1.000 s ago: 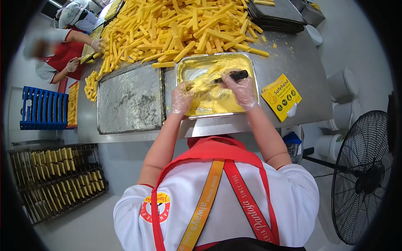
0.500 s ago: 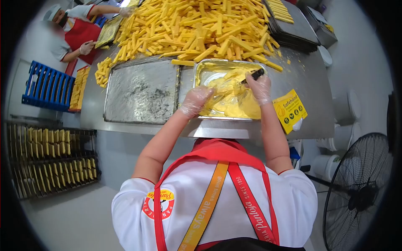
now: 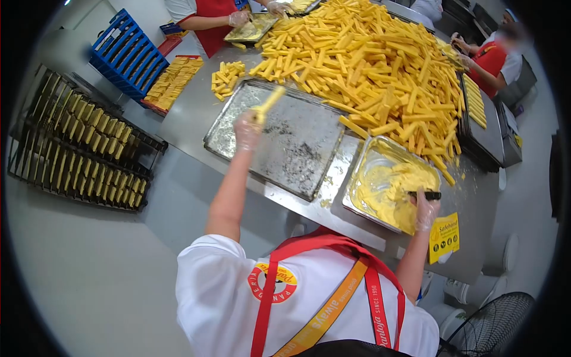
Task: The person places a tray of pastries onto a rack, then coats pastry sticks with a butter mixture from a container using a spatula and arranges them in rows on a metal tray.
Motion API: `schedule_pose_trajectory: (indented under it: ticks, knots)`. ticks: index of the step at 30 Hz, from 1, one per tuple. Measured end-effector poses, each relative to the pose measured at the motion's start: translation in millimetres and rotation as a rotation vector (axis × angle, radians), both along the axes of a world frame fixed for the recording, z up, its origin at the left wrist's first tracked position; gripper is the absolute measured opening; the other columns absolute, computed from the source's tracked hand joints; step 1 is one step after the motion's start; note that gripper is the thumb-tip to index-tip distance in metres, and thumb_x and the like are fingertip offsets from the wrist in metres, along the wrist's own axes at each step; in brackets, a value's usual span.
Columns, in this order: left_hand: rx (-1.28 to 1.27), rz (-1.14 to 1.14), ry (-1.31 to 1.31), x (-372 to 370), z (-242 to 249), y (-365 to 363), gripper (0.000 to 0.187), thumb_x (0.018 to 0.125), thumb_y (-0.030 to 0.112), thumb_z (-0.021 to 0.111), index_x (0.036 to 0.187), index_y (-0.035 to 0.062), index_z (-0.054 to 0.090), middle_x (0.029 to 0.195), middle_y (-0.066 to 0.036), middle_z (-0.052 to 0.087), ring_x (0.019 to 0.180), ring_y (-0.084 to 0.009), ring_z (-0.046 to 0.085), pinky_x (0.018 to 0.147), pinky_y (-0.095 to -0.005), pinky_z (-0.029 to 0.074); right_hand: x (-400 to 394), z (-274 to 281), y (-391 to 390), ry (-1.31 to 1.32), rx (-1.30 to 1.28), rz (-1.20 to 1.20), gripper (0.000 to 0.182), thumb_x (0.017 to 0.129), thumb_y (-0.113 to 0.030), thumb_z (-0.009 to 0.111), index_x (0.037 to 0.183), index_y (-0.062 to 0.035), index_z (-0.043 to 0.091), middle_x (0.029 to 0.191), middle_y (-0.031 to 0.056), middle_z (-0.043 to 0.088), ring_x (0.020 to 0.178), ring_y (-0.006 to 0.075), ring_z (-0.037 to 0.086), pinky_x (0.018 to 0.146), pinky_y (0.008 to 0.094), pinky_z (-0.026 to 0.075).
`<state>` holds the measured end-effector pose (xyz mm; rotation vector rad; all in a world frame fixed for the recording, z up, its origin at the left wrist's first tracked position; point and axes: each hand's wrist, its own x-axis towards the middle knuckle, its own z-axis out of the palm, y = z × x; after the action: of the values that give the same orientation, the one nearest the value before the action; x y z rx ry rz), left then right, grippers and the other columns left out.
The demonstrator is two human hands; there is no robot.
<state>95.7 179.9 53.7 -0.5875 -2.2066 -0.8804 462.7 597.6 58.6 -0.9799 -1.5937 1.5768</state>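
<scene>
My left hand [image 3: 247,131], in a clear plastic glove, grips a yellow bread stick [image 3: 270,103] over the left part of a flat metal baking tray [image 3: 291,140]. Blur softens the stick's outline. My right hand [image 3: 426,213], gloved the same way, closes around a black-handled tool [image 3: 430,195] at the right side of a deeper metal pan [image 3: 351,205]. Pale yellow cream [image 3: 386,181] is smeared thickly across that pan. Whatever the tool has beyond its handle is hidden by the hand and cream.
A big heap of yellow bread sticks [image 3: 369,65] covers the table's far side. Stacked trays [image 3: 485,140] stand right of it. A yellow Safehand packet [image 3: 444,238] lies near the right edge. Co-workers in red aprons [image 3: 215,27] work opposite. A loaded rack [image 3: 89,137] stands left.
My left hand has left the cream pan and moved left over the flat tray with a bread stick. My right hand stays at the pan with the tool. The view has turned and shifted.
</scene>
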Motion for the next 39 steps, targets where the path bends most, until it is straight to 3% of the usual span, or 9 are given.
schedule_pose_trajectory:
  ticks: [8, 14, 15, 18, 25, 29, 32, 36, 39]
  knots:
    - [-0.233, 0.412, -0.255, -132.2, -53.0, -79.2, 0.012, 0.079, 0.018, 0.066, 0.084, 0.0069, 0.065, 0.077, -0.017, 0.066, 0.08, -0.0352, 0.065, 0.073, -0.0461, 0.052, -13.7, 9.6, -25.8, -0.066, 0.105, -0.099, 0.023, 0.087, -0.009, 0.069, 0.104, 0.0036, 0.06, 0.087, 0.0076, 0.066, 0.065, 0.0138, 0.062, 0.048, 0.0245, 0.049]
    - [-0.332, 0.601, -0.418, -135.9, -51.1, -58.0, 0.032, 0.079, 0.02, 0.066, 0.108, 0.0076, 0.057, 0.119, -0.019, 0.058, 0.095, -0.0374, 0.063, 0.082, -0.045, 0.052, -15.0, 23.6, -56.9, -0.404, 0.51, 0.034, 0.018, 0.085, -0.009, 0.071, 0.096, 0.0018, 0.063, 0.084, 0.006, 0.066, 0.07, 0.0145, 0.062, 0.061, 0.0271, 0.05]
    - [-0.279, 0.541, -0.646, -104.2, -1.1, -31.7, 0.049, 0.081, 0.024, 0.067, 0.122, 0.0046, 0.05, 0.136, -0.02, 0.046, 0.106, -0.04, 0.059, 0.09, -0.045, 0.049, -17.2, 27.4, -71.4, -0.365, 0.534, 0.148, 0.015, 0.083, -0.009, 0.071, 0.092, 0.001, 0.064, 0.08, 0.0039, 0.065, 0.068, 0.0132, 0.061, 0.062, 0.0278, 0.049]
    - [-0.434, 0.158, 0.121, -96.1, -37.1, 28.3, 0.055, 0.082, 0.027, 0.068, 0.128, 0.0031, 0.049, 0.136, -0.022, 0.048, 0.114, -0.0422, 0.055, 0.096, -0.0458, 0.045, -26.4, 33.0, -86.7, -0.274, 0.234, 0.56, 0.015, 0.08, -0.011, 0.072, 0.085, -0.0001, 0.063, 0.074, 0.0022, 0.064, 0.064, 0.0108, 0.058, 0.059, 0.0286, 0.047]
    - [-0.317, -0.783, -0.405, -9.9, -36.4, 191.4, 0.057, 0.082, 0.031, 0.069, 0.129, 0.0051, 0.051, 0.129, -0.021, 0.056, 0.121, -0.0377, 0.051, 0.102, -0.0455, 0.041, -36.7, 7.9, 14.0, -0.571, 0.656, 0.09, 0.02, 0.083, -0.021, 0.067, 0.086, -0.0005, 0.065, 0.076, 0.0164, 0.066, 0.068, 0.0271, 0.064, 0.066, 0.0381, 0.051]
    - [-0.245, -0.767, -0.408, -1.3, -67.8, 217.6, 0.037, 0.082, 0.021, 0.068, 0.113, 0.0027, 0.063, 0.116, -0.02, 0.063, 0.111, -0.0389, 0.057, 0.096, -0.043, 0.045, -34.6, 52.2, -38.2, -0.5, 0.432, 0.734, 0.027, 0.077, -0.022, 0.074, 0.091, -0.0015, 0.064, 0.075, 0.0128, 0.063, 0.071, 0.0234, 0.062, 0.073, 0.0358, 0.051]
    - [-0.05, -0.785, -0.623, 2.8, -65.8, 214.3, 0.026, 0.082, 0.009, 0.065, 0.106, 0.0012, 0.066, 0.102, -0.013, 0.069, 0.095, -0.0269, 0.064, 0.085, -0.0355, 0.05, -29.2, 58.9, -9.9, -0.325, 0.126, 0.461, 0.028, 0.077, -0.028, 0.073, 0.082, -0.0012, 0.065, 0.068, 0.0065, 0.062, 0.062, 0.0176, 0.058, 0.063, 0.0345, 0.05]
    - [0.243, -0.734, -0.675, 25.6, -28.0, 181.9, 0.031, 0.081, -0.001, 0.066, 0.113, 0.0008, 0.065, 0.099, -0.01, 0.069, 0.084, -0.0188, 0.066, 0.074, -0.0297, 0.054, -24.1, 18.1, 37.5, -0.522, 0.749, 0.001, 0.029, 0.077, -0.027, 0.071, 0.082, -0.0005, 0.062, 0.074, 0.0201, 0.064, 0.066, 0.0372, 0.062, 0.061, 0.0414, 0.05]
    - [0.44, -0.667, -0.849, 59.9, 16.8, 163.0, 0.032, 0.082, -0.003, 0.066, 0.114, 0.0015, 0.065, 0.098, -0.008, 0.068, 0.081, -0.0154, 0.065, 0.068, -0.0263, 0.054, -0.6, 40.6, 0.3, -0.379, 0.765, 0.553, 0.03, 0.078, -0.029, 0.072, 0.083, -0.0014, 0.061, 0.075, 0.0208, 0.064, 0.07, 0.0405, 0.06, 0.064, 0.0416, 0.05]
